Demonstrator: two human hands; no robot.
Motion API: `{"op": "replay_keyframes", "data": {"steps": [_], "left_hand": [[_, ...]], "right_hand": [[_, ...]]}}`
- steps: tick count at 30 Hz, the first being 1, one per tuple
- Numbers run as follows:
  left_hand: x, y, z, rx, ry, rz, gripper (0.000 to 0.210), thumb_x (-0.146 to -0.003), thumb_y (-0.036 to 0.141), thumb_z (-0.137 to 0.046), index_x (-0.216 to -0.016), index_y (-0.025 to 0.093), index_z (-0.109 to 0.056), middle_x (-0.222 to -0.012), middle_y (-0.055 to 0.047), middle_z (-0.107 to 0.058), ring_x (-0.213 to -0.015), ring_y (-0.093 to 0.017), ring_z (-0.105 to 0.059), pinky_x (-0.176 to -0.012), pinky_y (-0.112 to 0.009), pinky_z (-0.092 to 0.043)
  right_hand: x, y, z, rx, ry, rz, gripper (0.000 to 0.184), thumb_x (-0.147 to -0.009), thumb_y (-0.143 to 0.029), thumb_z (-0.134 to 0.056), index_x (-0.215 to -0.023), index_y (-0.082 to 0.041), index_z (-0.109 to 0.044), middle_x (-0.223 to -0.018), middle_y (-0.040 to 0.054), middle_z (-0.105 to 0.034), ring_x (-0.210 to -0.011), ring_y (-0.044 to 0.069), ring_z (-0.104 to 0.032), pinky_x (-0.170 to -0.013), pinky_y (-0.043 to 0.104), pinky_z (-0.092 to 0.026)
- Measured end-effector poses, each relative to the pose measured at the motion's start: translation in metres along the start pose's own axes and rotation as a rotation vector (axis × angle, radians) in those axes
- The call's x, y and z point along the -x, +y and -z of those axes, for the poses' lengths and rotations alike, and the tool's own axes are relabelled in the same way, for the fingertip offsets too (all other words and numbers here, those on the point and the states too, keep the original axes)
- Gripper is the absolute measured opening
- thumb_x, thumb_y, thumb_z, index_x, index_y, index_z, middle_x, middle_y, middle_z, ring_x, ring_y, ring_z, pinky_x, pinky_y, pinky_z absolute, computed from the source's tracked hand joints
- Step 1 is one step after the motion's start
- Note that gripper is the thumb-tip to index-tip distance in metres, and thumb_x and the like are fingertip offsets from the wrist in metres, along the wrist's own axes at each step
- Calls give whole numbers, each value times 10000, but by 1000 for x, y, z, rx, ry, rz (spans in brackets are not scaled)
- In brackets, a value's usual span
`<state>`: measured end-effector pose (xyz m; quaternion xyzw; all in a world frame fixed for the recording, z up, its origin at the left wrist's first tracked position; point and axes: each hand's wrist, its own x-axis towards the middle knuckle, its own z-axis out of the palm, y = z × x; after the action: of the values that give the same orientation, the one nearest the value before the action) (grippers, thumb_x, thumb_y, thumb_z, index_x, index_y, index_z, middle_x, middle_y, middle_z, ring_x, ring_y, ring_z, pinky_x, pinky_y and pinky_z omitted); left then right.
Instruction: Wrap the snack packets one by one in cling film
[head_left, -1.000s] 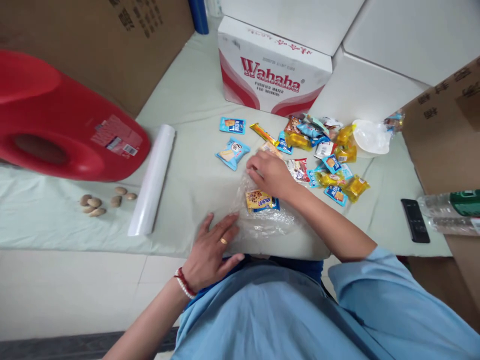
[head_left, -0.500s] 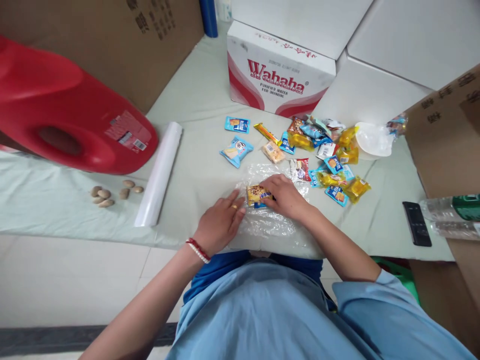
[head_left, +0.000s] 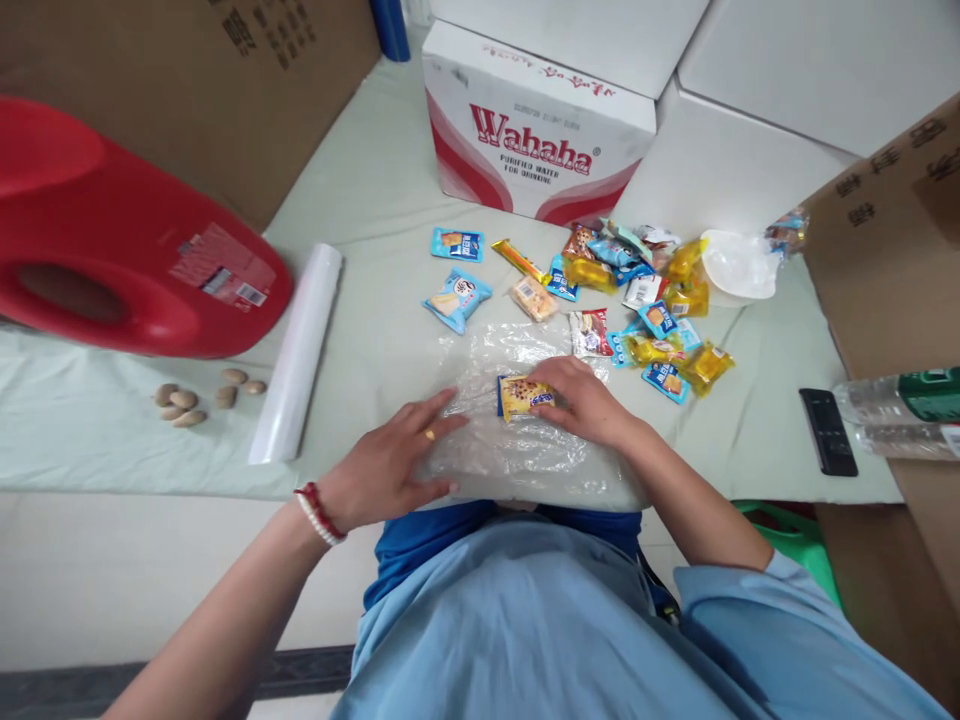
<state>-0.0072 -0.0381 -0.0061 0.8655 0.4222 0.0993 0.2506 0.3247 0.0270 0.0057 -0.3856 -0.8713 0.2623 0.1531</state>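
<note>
A sheet of clear plastic wrap [head_left: 517, 455] lies crinkled near the table's front edge. On it rests a yellow snack packet [head_left: 519, 395] with dark dots, a blue packet's edge showing at its left. My right hand [head_left: 581, 400] grips the yellow packet's right end between thumb and fingers. At the left edge of the wrap, my left hand [head_left: 397, 450] lies with its fingers spread, apart from the packet. Beyond the wrap are a light-blue snack packet [head_left: 457, 298], a flat blue packet [head_left: 457, 244] and a red-and-white packet [head_left: 590, 332].
A white roll [head_left: 296, 355] and several brown stone-like pieces [head_left: 180, 402] lie to the left, beside a large red jug [head_left: 150, 240]. Several snacks [head_left: 589, 273] and a white bowl [head_left: 739, 265] are at the right. A Wahaha carton [head_left: 536, 130] stands behind; a black phone [head_left: 827, 430] lies far right.
My left hand has moved left, away from the packets, and its fingers have spread. The yellow packet now covers more of the blue one; my right hand stays on it.
</note>
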Motion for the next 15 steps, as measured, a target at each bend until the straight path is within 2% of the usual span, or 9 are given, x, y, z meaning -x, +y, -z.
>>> {"op": "replay_keyframes", "data": {"steps": [2,4,6,8,12,15], "left_hand": [[5,-5,2,30,-17,-41,677,-855,467,-702,-1477,291,-498,-1703,-97,-302,-1447,-349,-475,-1145,-512,-498],[6,-9,0,42,-4,-15,537,-899,398,-642,-1414,272,-556,-1705,-100,-296,-1440,-336,-489,-1138,-495,-506],[4,-10,-4,27,10,28,383,-954,360,-556,-1309,236,-632,-1710,-107,-281,-1417,-326,-518,-1119,-478,-524],[1,-9,-8,-4,16,60,338,-987,363,-498,-1230,214,-679,-1719,-112,-256,-1380,-322,-554,-1096,-470,-540],[-4,-7,-11,-50,22,89,401,-1002,414,-472,-1283,219,-681,-1722,-108,-246,-1310,-325,-600,-1037,-477,-575],[-6,-9,-9,-56,18,72,435,-1004,419,-466,-1347,232,-658,-1713,-105,-276,-1287,-318,-609,-1060,-488,-558]], "right_hand": [[-3,-1,-2,-7,9,-1,362,-988,-391,-637,-1305,-219,-622,-1291,133,-674,-1251,298,-571,-1089,490,-404],[-6,-3,-4,-6,0,-8,354,-988,-398,-637,-1294,-222,-627,-1282,131,-675,-1238,296,-577,-1087,493,-406],[-6,-4,-3,-2,-7,-14,392,-979,-431,-653,-1309,-221,-621,-1309,138,-658,-1254,302,-570,-1095,503,-406],[0,-8,2,7,15,-31,477,-964,-491,-671,-1353,-225,-599,-1391,157,-607,-1304,316,-542,-1109,519,-406],[32,-27,13,33,61,-14,585,-957,-561,-662,-1437,-249,-540,-1505,173,-513,-1392,327,-485,-1154,551,-401],[69,-42,2,47,19,36,696,-908,-608,-702,-1469,-239,-520,-1499,186,-521,-1416,347,-470,-1175,580,-399]]}}
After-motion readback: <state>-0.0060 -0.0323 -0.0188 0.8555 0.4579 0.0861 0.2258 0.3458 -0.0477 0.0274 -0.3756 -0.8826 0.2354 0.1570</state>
